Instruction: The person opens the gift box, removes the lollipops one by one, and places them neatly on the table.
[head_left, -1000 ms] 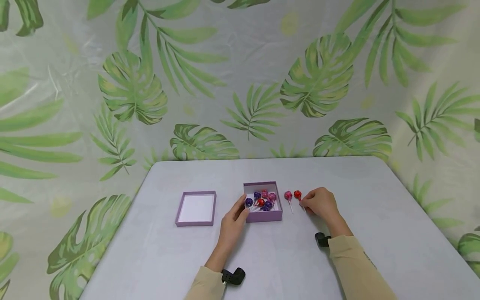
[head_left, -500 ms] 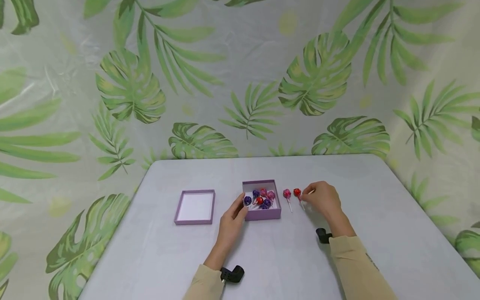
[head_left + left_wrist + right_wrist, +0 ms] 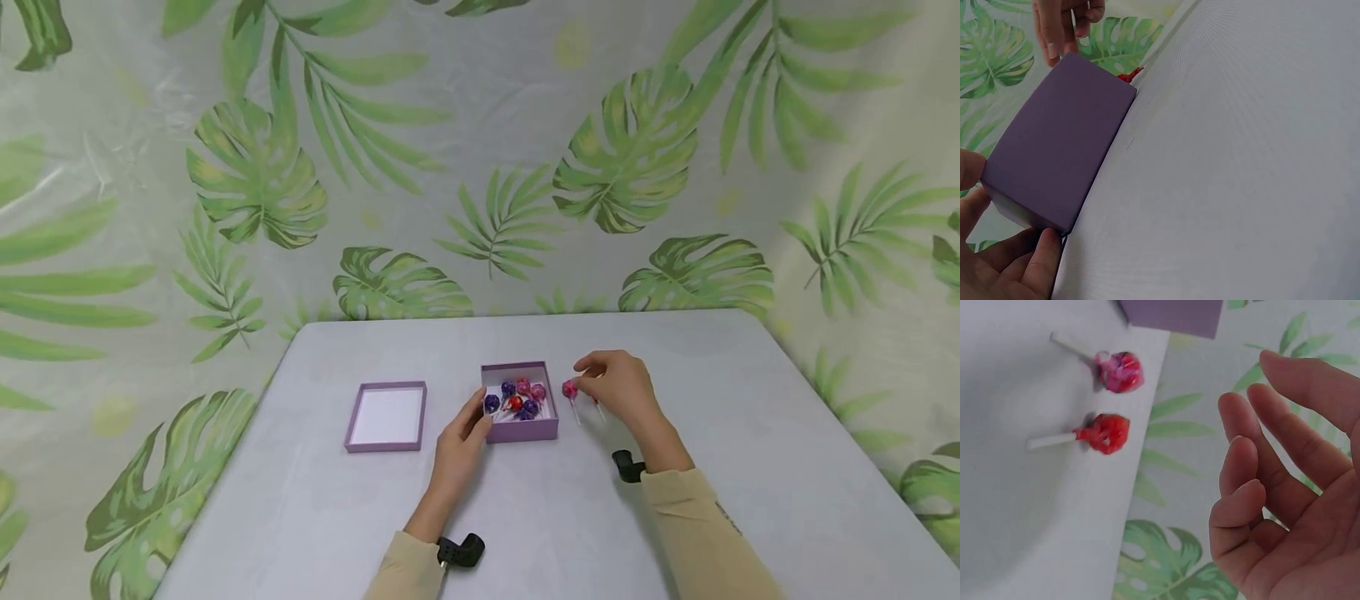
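A purple box (image 3: pixel 525 431) holds several wrapped lollipops, mostly purple, pink and red. My left hand (image 3: pixel 456 450) grips its left side, with fingertips and thumb against the wall in the left wrist view. To the right of the box, a pink lollipop (image 3: pixel 1124 372) and a red lollipop (image 3: pixel 1109 433) lie side by side on the table, white sticks toward me. My right hand (image 3: pixel 618 387) hovers over them, fingers loosely bent and holding nothing in the right wrist view. In the head view it hides the red lollipop's head.
A shallow purple lid (image 3: pixel 386 447) with a white inside lies left of the box. Everything lies on a white table (image 3: pixel 300 500), with a leaf-patterned curtain (image 3: pixel 420 167) behind it. Each wrist wears a black camera (image 3: pixel 462 551).
My right hand has let go of the red lollipop and moved left, above the pink one. The left hand stays at the box.
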### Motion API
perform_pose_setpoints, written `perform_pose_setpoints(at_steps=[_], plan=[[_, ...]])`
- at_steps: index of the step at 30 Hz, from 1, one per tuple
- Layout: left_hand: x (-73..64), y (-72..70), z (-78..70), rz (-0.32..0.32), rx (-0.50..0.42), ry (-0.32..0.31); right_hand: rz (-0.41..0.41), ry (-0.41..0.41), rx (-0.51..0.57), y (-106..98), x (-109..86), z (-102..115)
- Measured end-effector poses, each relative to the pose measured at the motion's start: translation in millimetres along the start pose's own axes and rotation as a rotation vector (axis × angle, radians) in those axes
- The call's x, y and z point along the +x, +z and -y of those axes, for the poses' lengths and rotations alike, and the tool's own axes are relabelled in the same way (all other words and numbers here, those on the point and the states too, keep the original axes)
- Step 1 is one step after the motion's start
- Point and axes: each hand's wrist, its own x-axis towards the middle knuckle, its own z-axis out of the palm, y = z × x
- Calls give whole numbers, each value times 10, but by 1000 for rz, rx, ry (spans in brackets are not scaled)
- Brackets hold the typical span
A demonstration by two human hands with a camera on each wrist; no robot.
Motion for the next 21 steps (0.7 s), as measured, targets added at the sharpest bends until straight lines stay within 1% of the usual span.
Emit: perform_pose_setpoints(at_steps=[4, 8, 9, 12, 16, 21], plan=[[-3, -41, 44, -7, -6, -6, 13, -18, 2, 77, 10, 109], [-2, -14, 59, 4, -18, 13, 8, -27, -9, 130, -2, 171], [-3, -7, 59, 9, -16, 6, 5, -32, -14, 147, -4, 188], [-14, -8, 48, 6, -6, -8, 9, -76, -15, 215, 5, 251], [-15, -24, 49, -10, 2, -4, 28, -137, -18, 324, 39, 332], [24, -21, 49, 12, 3, 10, 33, -159, -46, 410, 72, 371]])
